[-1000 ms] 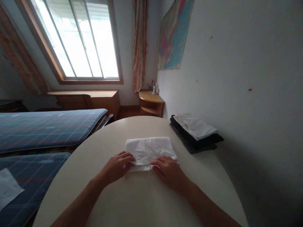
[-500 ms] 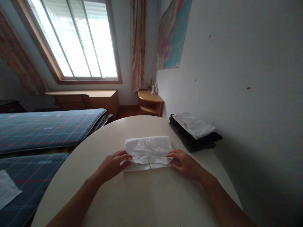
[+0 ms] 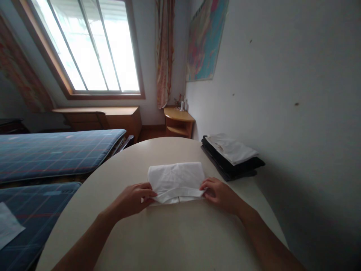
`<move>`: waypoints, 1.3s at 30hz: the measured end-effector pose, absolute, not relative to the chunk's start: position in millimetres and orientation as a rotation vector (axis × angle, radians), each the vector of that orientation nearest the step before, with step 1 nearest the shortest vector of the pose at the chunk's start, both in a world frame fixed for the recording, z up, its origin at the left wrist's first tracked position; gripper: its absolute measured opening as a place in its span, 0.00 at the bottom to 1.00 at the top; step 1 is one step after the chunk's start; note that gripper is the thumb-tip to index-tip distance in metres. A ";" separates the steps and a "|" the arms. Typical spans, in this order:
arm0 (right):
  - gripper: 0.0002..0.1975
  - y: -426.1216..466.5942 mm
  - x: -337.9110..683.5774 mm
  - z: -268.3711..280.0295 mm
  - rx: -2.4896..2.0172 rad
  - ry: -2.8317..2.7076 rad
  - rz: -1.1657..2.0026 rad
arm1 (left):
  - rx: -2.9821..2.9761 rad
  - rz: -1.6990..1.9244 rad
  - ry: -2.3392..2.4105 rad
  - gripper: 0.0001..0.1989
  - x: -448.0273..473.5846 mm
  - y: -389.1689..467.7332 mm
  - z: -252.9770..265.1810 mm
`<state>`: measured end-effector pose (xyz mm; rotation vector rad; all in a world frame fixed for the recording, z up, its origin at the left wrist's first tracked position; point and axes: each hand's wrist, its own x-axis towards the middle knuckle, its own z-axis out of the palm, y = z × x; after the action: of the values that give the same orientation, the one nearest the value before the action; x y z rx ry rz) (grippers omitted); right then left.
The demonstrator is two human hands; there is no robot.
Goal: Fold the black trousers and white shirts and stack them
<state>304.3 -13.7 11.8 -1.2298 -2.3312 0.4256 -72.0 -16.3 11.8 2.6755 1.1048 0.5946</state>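
Note:
A white folded garment (image 3: 176,177) lies flat on the pale round table (image 3: 169,233) in front of me. Its kind is not clear from the folds. At its near left corner my left hand (image 3: 141,195) pinches the edge between thumb and fingers. My right hand (image 3: 216,192) grips the near right corner in the same way. Between the two hands the near edge makes a loose band, with a small dark line below its middle.
A stack of dark folded clothes (image 3: 231,171) with a white folded cloth (image 3: 234,148) on top sits at the table's right, close to the wall. Blue plaid mattresses (image 3: 56,152) stand to the left, with a white cloth (image 3: 9,226) on the nearer one. A corner shelf (image 3: 179,114) is beyond the table.
The garment's near edge between my hands has shifted and looks smoother, now curved upward in the middle. My left hand has moved slightly left; the right hand stays nearly in place.

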 end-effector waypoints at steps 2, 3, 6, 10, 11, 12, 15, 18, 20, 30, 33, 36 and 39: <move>0.07 -13.9 303.2 12.0 -1.263 -2.320 0.387 | 2.674 0.540 1.130 0.09 -71.0 -17.1 10.8; 0.06 -13.5 303.0 11.9 -1.282 -2.308 0.367 | 2.677 0.527 1.168 0.10 -70.6 -16.9 10.3; 0.11 -10.3 303.7 9.1 -1.354 -2.251 0.321 | 2.655 0.627 1.420 0.14 -68.5 -13.7 7.1; 0.18 -3.9 300.6 0.8 -1.343 -2.215 0.136 | 2.664 0.969 1.563 0.15 -58.4 -8.7 -1.4; 0.19 -2.5 297.0 -0.1 -1.329 -2.227 0.083 | 2.700 0.977 1.526 0.18 -54.5 -8.2 -4.4; 0.18 -1.3 291.8 0.2 -1.319 -2.241 0.040 | 2.737 0.938 1.488 0.20 -50.3 -8.1 -7.9; 0.13 3.2 266.8 7.4 -1.308 -2.262 -0.019 | 2.785 0.713 1.481 0.25 -39.7 -9.0 -21.5; 0.17 11.7 234.9 15.4 -1.302 -2.289 -0.007 | 2.759 0.523 1.544 0.27 -36.5 -11.0 -34.2; 0.23 19.2 216.8 14.4 -1.334 -2.317 0.007 | 2.752 0.454 1.555 0.27 -37.0 -12.8 -37.0; 0.35 31.8 200.4 -21.0 -1.544 -2.403 0.148 | 2.582 0.621 1.661 0.23 17.9 13.3 -2.5; 0.34 32.5 204.5 -19.7 -1.589 -2.394 0.185 | 2.487 0.463 1.719 0.28 32.0 26.9 -8.4; 0.33 34.5 212.9 -20.1 -1.740 -2.301 0.200 | 2.419 0.399 1.835 0.30 27.1 32.8 -19.1; 0.34 35.6 224.6 -23.4 -1.894 -2.164 0.192 | 2.335 0.362 1.950 0.32 10.7 34.2 -25.5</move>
<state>224.6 35.6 -23.4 -1.8937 -2.1642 0.1921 10.7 34.2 -25.5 2.3352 1.9497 0.3620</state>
